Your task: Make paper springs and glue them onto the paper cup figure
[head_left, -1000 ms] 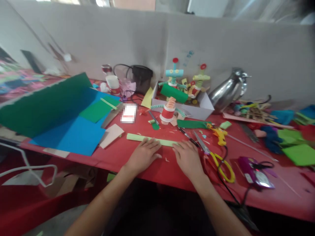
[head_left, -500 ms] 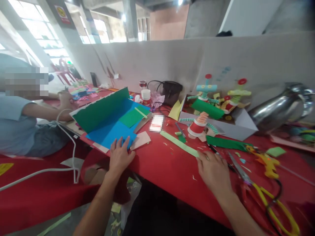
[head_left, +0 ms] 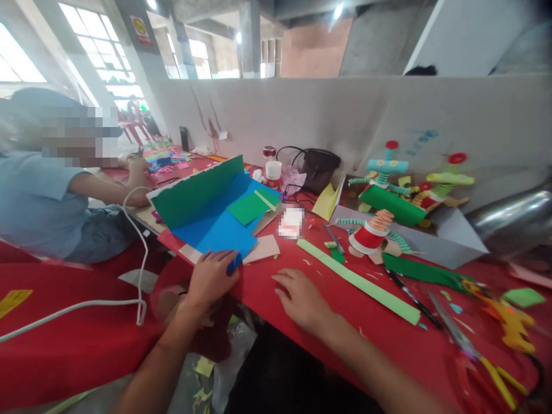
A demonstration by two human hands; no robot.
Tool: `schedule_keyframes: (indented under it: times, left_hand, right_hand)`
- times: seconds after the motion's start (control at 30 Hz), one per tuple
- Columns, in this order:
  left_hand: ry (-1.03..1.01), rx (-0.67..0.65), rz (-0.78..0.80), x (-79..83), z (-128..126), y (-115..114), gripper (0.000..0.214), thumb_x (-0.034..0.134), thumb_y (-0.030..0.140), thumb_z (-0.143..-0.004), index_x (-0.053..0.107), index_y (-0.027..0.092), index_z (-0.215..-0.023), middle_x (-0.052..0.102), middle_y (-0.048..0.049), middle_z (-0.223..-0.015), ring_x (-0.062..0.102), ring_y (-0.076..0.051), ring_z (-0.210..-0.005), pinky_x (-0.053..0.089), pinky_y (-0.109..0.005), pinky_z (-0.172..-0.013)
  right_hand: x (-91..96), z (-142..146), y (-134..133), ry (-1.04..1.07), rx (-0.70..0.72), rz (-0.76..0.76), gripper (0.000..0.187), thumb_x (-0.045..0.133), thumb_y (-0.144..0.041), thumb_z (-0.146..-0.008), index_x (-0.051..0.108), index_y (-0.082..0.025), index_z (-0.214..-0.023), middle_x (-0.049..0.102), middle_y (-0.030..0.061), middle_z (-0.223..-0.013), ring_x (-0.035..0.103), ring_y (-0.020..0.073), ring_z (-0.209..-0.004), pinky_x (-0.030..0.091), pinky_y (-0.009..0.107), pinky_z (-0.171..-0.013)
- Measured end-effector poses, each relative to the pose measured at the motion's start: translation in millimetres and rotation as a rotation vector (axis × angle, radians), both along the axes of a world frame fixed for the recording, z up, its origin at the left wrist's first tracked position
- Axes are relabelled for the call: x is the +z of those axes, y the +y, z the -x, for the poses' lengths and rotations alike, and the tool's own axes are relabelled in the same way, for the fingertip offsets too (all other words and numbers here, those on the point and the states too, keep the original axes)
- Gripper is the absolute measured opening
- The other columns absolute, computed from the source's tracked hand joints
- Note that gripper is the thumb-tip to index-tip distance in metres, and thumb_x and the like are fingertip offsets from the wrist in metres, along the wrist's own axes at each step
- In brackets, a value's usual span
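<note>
My left hand (head_left: 214, 280) is at the near corner of a blue paper sheet (head_left: 207, 233), its fingers bent over the corner and the thumb on the near side. A green panel (head_left: 196, 195) stands upright along the sheet's far left side. On the blue lies a green paper piece (head_left: 248, 210) with a thin pale strip across it. A pale pink paper piece (head_left: 264, 249) sits beside my left hand. My right hand (head_left: 302, 299) hovers over or rests on the red table with fingers apart, holding nothing. Beyond it lies a long light green paper strip (head_left: 357, 282).
Scissors (head_left: 461, 339), a yellow glue gun (head_left: 511, 319) and a black pen (head_left: 416, 299) lie at right. A red-and-white cup figure (head_left: 368, 237) stands before a grey box (head_left: 409, 247) of similar figures. A metal jug (head_left: 517, 224) is at far right. Another person (head_left: 38, 195) sits left.
My right hand has let go of the light green strip and moved left, towards my left hand. My left hand's fingers have drawn together at the blue sheet's corner. The view has shifted.
</note>
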State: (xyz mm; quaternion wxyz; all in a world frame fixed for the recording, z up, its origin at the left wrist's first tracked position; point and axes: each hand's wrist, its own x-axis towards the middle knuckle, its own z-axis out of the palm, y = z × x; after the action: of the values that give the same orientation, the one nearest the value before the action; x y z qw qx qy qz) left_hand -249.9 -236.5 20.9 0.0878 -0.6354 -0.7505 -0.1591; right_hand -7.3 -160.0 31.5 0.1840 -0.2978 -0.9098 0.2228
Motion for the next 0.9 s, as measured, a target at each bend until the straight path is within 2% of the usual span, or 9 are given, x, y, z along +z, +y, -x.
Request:
schedule_keyframes:
  times: [0.1,0.2,0.3,0.4,0.47,0.63,0.73,0.83,0.9]
  left_hand:
    - [0.028,0.066,-0.191,-0.8,0.9,4.3,0.031,0.052,0.024,-0.085,0.074,0.022,-0.107,0.075,-0.0100,-0.105,0.070,-0.027,-0.096,0.047,-0.041,-0.092]
    - [-0.027,0.255,-0.517,6.5,8.6,12.6,0.032,0.049,0.027,-0.091,0.073,0.020,-0.110,0.075,-0.0099,-0.105,0.071,-0.025,-0.092,0.049,-0.035,-0.085]
    - [-0.145,0.403,-0.713,20.7,16.8,21.4,0.032,0.049,0.031,-0.094,0.072,0.020,-0.112,0.076,-0.0087,-0.104,0.071,-0.022,-0.090,0.051,-0.031,-0.082]
    - [-0.212,0.434,-0.779,33.8,21.4,26.0,0.029,0.053,0.032,-0.093,0.073,0.022,-0.112,0.076,-0.0072,-0.104,0.072,-0.020,-0.090,0.051,-0.029,-0.082]
    - [-0.219,0.437,-0.814,38.3,22.9,26.3,0.028,0.054,0.031,-0.092,0.073,0.022,-0.112,0.076,-0.0069,-0.104,0.071,-0.020,-0.092,0.052,-0.030,-0.084]
    - [-0.216,0.488,-0.886,37.0,27.3,24.0,0.029,0.053,0.029,-0.093,0.072,0.021,-0.113,0.075,-0.0078,-0.106,0.071,-0.021,-0.095,0.052,-0.033,-0.085]
    - [-0.215,0.522,-0.889,34.2,30.6,24.5,0.029,0.053,0.030,-0.093,0.071,0.021,-0.114,0.076,-0.0089,-0.105,0.071,-0.022,-0.093,0.053,-0.034,-0.082]
    - [-0.219,0.529,-0.899,34.2,32.1,26.1,0.028,0.054,0.029,-0.092,0.072,0.021,-0.113,0.076,-0.0087,-0.104,0.072,-0.022,-0.092,0.053,-0.035,-0.082]
    - [-0.224,0.526,-0.904,35.6,32.0,26.5,0.027,0.055,0.028,-0.092,0.072,0.022,-0.112,0.076,-0.0078,-0.103,0.072,-0.022,-0.092,0.053,-0.034,-0.083]
  right_hand:
    - [3.1,20.0,9.1,-0.045,0.006,-0.090,0.032,0.049,-0.017,-0.092,0.067,-0.013,-0.118,0.063,0.0134,-0.124,0.057,0.0257,-0.113,0.046,0.036,-0.098]
    - [7.6,36.7,15.1,-0.076,0.076,-0.183,0.026,0.047,-0.017,-0.092,0.069,-0.016,-0.107,0.066,0.0108,-0.111,0.059,0.0231,-0.102,0.048,0.033,-0.090]
    - [11.0,58.8,14.5,-0.085,0.181,-0.316,0.024,0.048,-0.020,-0.093,0.068,-0.016,-0.106,0.067,0.0103,-0.105,0.056,0.0240,-0.100,0.046,0.035,-0.088]
    - [13.0,88.5,11.8,-0.128,0.241,-0.426,0.024,0.049,-0.024,-0.092,0.067,-0.011,-0.102,0.066,0.0138,-0.102,0.054,0.0272,-0.099,0.046,0.038,-0.084]
    - [13.8,109.2,12.8,-0.149,0.227,-0.438,0.024,0.048,-0.024,-0.091,0.066,-0.009,-0.098,0.066,0.0151,-0.100,0.055,0.0275,-0.097,0.046,0.038,-0.083]
    - [16.9,144.9,23.4,-0.241,0.115,-0.368,0.024,0.049,-0.027,-0.091,0.067,-0.012,-0.095,0.067,0.0151,-0.096,0.059,0.0268,-0.091,0.049,0.036,-0.074]
    - [19.7,154.3,24.4,-0.218,0.087,-0.421,0.024,0.046,-0.023,-0.093,0.063,-0.017,-0.108,0.065,0.0124,-0.106,0.061,0.0245,-0.091,0.050,0.033,-0.069]
    - [20.1,165.0,21.3,-0.232,0.198,-0.547,0.033,0.041,-0.016,-0.095,0.056,-0.021,-0.123,0.058,0.0136,-0.127,0.062,0.0231,-0.091,0.051,0.032,-0.065]
    - [19.0,174.1,21.3,-0.298,0.311,-0.574,0.032,0.039,-0.012,-0.094,0.060,-0.015,-0.118,0.060,0.0171,-0.122,0.063,0.0231,-0.089,0.051,0.032,-0.066]
